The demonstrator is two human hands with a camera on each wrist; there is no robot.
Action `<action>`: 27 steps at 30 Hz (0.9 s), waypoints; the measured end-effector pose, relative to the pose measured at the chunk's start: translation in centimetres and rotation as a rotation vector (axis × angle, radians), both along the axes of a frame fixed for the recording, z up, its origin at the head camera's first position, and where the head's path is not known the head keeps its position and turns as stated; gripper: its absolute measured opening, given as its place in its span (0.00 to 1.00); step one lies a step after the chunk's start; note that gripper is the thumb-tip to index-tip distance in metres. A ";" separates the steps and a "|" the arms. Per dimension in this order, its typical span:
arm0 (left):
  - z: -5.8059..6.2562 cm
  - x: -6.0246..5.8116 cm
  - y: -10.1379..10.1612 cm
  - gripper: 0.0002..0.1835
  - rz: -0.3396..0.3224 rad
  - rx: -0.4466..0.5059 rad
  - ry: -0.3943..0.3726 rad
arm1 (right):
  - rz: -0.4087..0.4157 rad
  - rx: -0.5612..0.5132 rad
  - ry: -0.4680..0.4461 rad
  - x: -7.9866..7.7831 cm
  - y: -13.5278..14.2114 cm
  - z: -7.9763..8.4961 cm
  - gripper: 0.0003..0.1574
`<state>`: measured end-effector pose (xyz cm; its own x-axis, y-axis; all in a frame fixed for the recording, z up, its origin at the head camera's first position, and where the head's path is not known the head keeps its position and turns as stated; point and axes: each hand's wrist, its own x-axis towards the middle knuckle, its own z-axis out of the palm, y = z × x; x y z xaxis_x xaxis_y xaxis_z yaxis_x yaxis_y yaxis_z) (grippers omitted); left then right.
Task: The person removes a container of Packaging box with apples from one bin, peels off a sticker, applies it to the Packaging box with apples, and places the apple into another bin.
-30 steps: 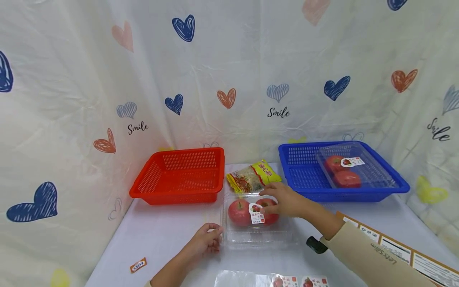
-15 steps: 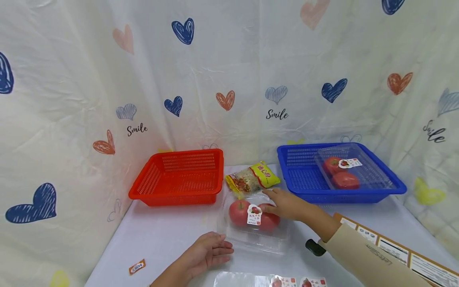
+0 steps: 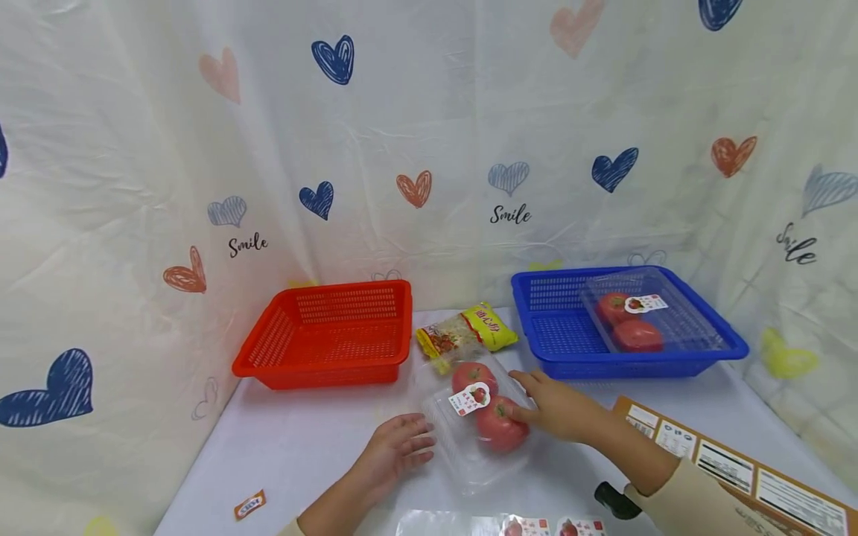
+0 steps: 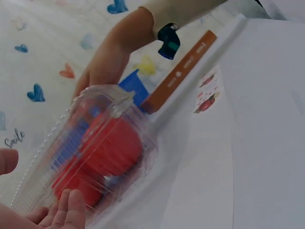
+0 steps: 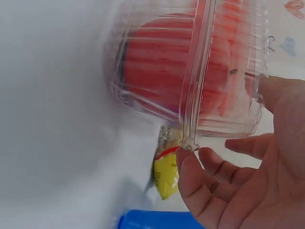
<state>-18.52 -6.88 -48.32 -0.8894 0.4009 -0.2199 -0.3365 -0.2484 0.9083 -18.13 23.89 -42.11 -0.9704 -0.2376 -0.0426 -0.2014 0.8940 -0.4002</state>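
A clear plastic clamshell box (image 3: 464,463) with two red apples (image 3: 503,426) inside stands turned at an angle in the middle of the table. A white label (image 3: 469,399) with a red fruit picture is on its lid. My right hand (image 3: 561,406) grips the box by its right side; in the right wrist view the fingers (image 5: 190,174) pinch the rim near a corner. Close to the left side of the box, my left hand (image 3: 397,452) has its fingers extended. Whether these fingers touch the plastic, I cannot tell.
A red basket (image 3: 322,376) stands back left. The blue basket (image 3: 556,365), back right, holds another box of apples (image 3: 638,336). Between them lies a yellow food bag (image 3: 492,327). A label sheet (image 3: 436,522), candy packet (image 3: 250,505) and brown-edged carton (image 3: 724,465) lie nearer.
The clamshell box has turned clockwise in my right hand, its label now slanting. My left hand came off the box's left edge, and its fingers straightened.
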 end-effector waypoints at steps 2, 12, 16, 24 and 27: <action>-0.1 0.0 0.4 0.24 -0.016 -0.062 0.005 | -0.013 -0.014 -0.010 0.6 -0.1 -0.1 0.52; 0.7 -1.1 1.6 0.25 -0.061 -0.385 0.020 | -0.070 -0.115 -0.030 2.4 -0.8 -0.7 0.60; 1.3 -1.8 1.7 0.26 -0.081 -0.500 0.024 | -0.097 -0.159 -0.043 2.6 -1.0 -1.1 0.60; 1.1 -3.1 2.0 0.16 -0.101 -0.432 0.006 | -0.093 -0.147 -0.065 2.6 -0.2 -0.2 0.48; 1.0 -3.4 2.0 0.13 -0.101 -0.403 -0.001 | -0.079 -0.162 0.007 2.4 1.2 0.6 0.39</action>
